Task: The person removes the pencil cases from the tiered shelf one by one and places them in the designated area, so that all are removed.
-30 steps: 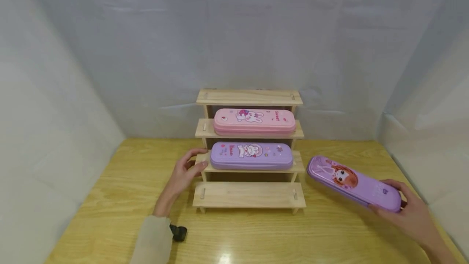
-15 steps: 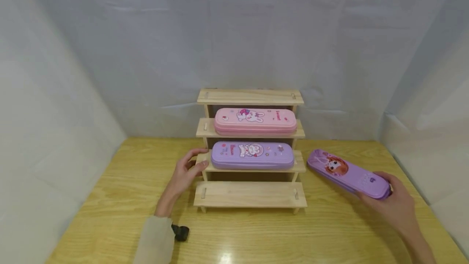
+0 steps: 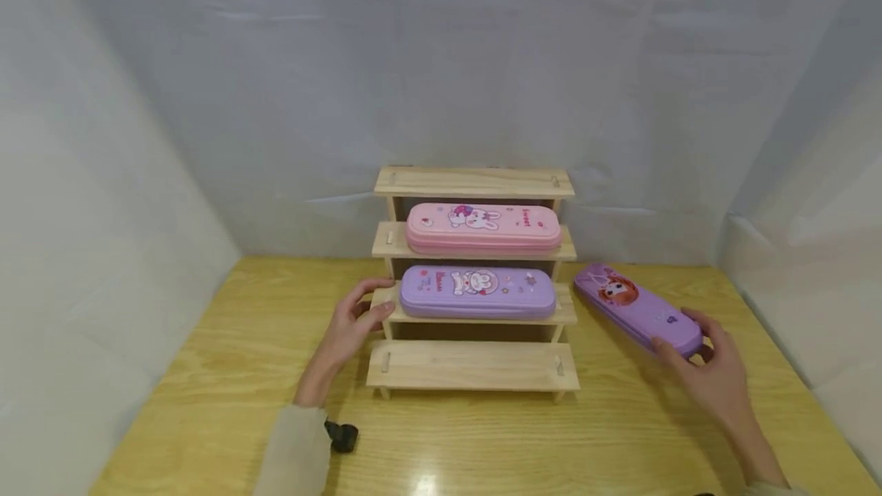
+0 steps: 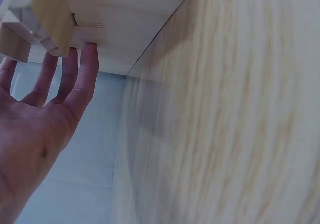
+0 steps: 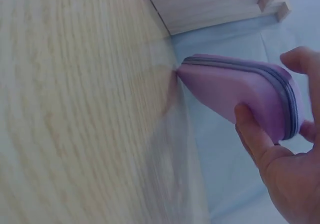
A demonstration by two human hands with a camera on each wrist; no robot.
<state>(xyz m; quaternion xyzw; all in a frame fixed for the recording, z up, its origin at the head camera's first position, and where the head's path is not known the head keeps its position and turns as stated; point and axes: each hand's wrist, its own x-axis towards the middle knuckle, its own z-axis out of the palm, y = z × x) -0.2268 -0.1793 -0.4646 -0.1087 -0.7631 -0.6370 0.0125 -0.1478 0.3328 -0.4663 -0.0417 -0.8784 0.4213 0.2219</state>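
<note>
In the head view, my left hand (image 3: 351, 324) grips the left end of the third step down on a stepped wooden rack (image 3: 468, 366). The left wrist view shows its fingers (image 4: 86, 72) against the rack's side. My right hand (image 3: 710, 370) holds the near end of a purple pencil case (image 3: 648, 314) printed with a red-haired doll, right of the rack. The case lies slantwise, far end to the left. A pink rabbit pencil case (image 3: 484, 228) sits on the second step, and a lilac rabbit pencil case (image 3: 478, 292) on the third.
The rack stands on a wood-grain table (image 3: 227, 373). Pale cloth walls (image 3: 482, 83) close off the back and both sides. A small black device (image 3: 342, 437) is beside my left sleeve (image 3: 296, 446).
My right hand has moved left and away from me with the purple doll pencil case, which is now more slanted. My left hand keeps its hold on the rack.
</note>
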